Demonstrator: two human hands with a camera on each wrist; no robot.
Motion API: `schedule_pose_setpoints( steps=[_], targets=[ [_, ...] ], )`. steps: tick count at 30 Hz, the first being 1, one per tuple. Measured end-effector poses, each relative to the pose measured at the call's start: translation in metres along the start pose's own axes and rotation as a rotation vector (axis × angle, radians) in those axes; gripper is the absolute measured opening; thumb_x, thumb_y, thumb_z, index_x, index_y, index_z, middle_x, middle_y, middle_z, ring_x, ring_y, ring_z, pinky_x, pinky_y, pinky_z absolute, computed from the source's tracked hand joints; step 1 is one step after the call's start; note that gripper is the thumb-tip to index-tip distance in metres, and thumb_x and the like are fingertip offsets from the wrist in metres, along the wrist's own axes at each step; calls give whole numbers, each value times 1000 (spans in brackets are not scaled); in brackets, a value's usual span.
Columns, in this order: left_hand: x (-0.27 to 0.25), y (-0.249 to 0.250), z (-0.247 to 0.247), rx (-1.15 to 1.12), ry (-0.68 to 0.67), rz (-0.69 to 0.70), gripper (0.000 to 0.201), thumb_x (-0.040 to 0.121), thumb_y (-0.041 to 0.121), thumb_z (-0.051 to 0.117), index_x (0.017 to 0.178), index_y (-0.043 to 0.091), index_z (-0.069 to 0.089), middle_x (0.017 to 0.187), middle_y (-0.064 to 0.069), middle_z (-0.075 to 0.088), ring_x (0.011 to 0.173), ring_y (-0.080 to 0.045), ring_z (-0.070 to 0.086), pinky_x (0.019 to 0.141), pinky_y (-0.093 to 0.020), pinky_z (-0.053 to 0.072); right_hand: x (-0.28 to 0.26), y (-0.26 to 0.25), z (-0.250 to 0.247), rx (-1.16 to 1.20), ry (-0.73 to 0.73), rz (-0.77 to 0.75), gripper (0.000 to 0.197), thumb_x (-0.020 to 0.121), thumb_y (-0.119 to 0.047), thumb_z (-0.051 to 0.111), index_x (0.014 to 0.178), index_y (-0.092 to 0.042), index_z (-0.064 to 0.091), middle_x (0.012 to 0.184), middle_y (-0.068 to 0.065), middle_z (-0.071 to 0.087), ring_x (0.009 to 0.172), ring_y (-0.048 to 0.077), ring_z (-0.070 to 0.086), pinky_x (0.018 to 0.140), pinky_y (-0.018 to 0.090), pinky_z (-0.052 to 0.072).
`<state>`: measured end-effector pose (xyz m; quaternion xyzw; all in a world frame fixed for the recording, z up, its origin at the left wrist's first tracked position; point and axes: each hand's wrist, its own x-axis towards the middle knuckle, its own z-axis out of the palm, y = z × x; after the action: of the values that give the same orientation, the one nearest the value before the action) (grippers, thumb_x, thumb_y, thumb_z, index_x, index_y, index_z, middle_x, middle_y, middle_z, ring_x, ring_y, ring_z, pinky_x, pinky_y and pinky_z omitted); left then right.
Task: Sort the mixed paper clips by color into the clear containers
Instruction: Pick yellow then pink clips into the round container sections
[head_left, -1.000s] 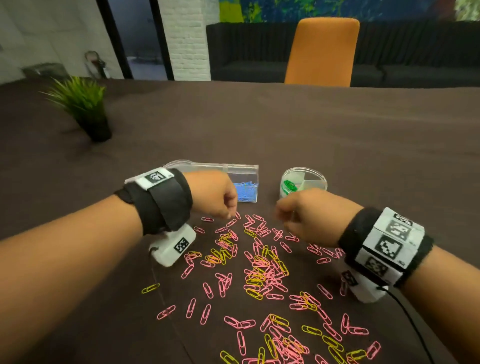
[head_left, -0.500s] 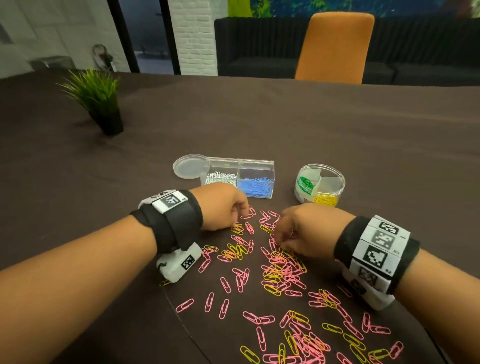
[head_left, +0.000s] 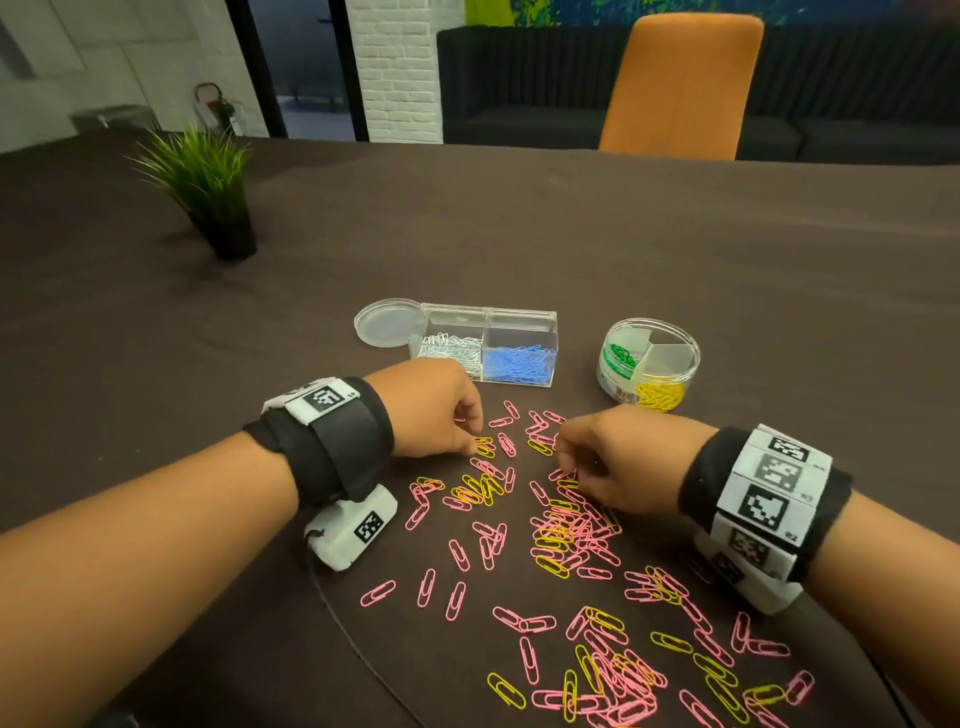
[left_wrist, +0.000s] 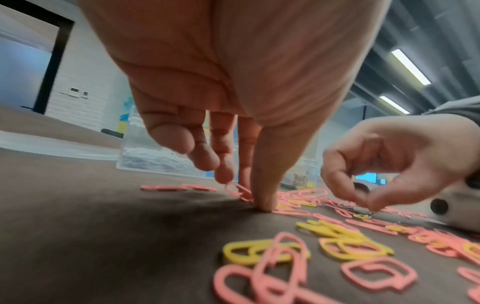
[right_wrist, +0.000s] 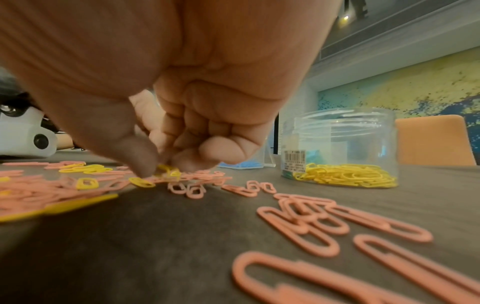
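Note:
Pink and yellow paper clips (head_left: 566, 535) lie scattered on the dark table. Behind them stands a clear rectangular box (head_left: 519, 317) with white and blue clips. To its right is a round clear jar (head_left: 693, 358) with green and yellow clips and one empty section. My left hand (head_left: 475, 441) reaches down at the pile's far edge. In the left wrist view its thumb and a finger pinch a pink clip (left_wrist: 237, 190) tilted off the table. My right hand (head_left: 563, 460) is curled over the pile just right of it. Its thumb and fingers pinch a yellow clip (right_wrist: 170, 170).
A round clear lid (head_left: 389, 322) lies left of the box. A potted grass plant (head_left: 208, 192) stands at the far left, and an orange chair (head_left: 680, 88) at the table's far side. A thin cable (head_left: 353, 639) runs from my left wrist camera toward me.
Both hands have come down from fists above the pile onto its far edge and now pinch clips. The head view has tilted, so the containers show more fully.

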<state>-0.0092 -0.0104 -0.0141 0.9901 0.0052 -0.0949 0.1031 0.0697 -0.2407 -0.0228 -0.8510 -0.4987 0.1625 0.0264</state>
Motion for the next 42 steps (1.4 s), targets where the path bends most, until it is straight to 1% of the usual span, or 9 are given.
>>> schedule_pose_setpoints(
  steps=[7, 10, 12, 16, 25, 30, 34, 38, 42],
  targets=[
    [3, 6, 4, 130, -21, 24, 9, 89, 32, 66, 86, 25, 70, 90, 9, 66, 81, -11, 60, 66, -26, 46, -9, 9, -11, 313, 254, 68, 26, 88, -5, 50, 93, -30, 57, 84, -7, 63, 76, 11, 62, 72, 26, 53],
    [-2, 0, 1, 25, 29, 12, 7, 85, 28, 66, 82, 23, 69, 85, 10, 68, 78, -8, 61, 71, -26, 51, -6, 9, -15, 281, 169, 140, 33, 88, 1, 42, 95, -24, 62, 96, -3, 62, 86, 16, 60, 80, 27, 51],
    [-4, -5, -3, -78, 51, -16, 5, 82, 26, 69, 79, 22, 69, 81, 12, 70, 74, -4, 62, 70, -24, 52, -1, 3, -11, 177, 41, 122, 23, 91, -7, 46, 93, -22, 64, 97, -1, 62, 88, 18, 59, 82, 31, 51],
    [-5, -9, -6, -138, 52, -37, 6, 79, 25, 75, 76, 21, 71, 76, 15, 71, 70, -1, 63, 67, -22, 53, 5, -10, -3, 32, -71, 81, 9, 91, -31, 64, 84, -26, 60, 83, -7, 61, 75, 11, 55, 67, 25, 45],
    [0, -7, -1, -1, -13, -30, 11, 84, 35, 73, 91, 26, 73, 83, 13, 67, 78, -6, 63, 76, -25, 52, 1, -8, -5, -16, -81, 64, 14, 91, -28, 57, 78, -28, 53, 82, -4, 62, 76, 17, 57, 69, 26, 48],
    [3, -5, 0, 2, -65, 4, 4, 85, 28, 71, 85, 25, 73, 75, 13, 67, 70, -2, 60, 69, -22, 49, 4, -1, -19, 365, 153, 102, 15, 86, -9, 55, 86, -24, 56, 74, -4, 63, 66, 10, 58, 64, 26, 53],
    [-1, -4, 0, 12, -47, 25, 11, 85, 19, 62, 88, 25, 71, 80, 13, 67, 72, -3, 60, 65, -18, 48, 23, -6, -27, 599, 51, 198, 24, 88, 1, 42, 82, -15, 59, 59, -7, 54, 45, 3, 43, 43, 15, 35],
    [-5, -3, 2, -14, -79, 80, 11, 84, 30, 72, 95, 31, 72, 88, 14, 64, 79, -2, 59, 69, -20, 48, 43, -17, -25, 314, -15, 224, 18, 93, -25, 55, 75, -23, 55, 75, -6, 56, 66, 8, 51, 63, 24, 44],
    [-7, -6, 4, 55, -77, 103, 10, 85, 39, 71, 90, 30, 72, 90, 13, 62, 82, -5, 58, 71, -27, 49, 51, -28, -17, -113, -52, 230, 24, 88, -39, 65, 98, -17, 67, 95, 1, 66, 88, 20, 63, 75, 30, 52]
  ],
)
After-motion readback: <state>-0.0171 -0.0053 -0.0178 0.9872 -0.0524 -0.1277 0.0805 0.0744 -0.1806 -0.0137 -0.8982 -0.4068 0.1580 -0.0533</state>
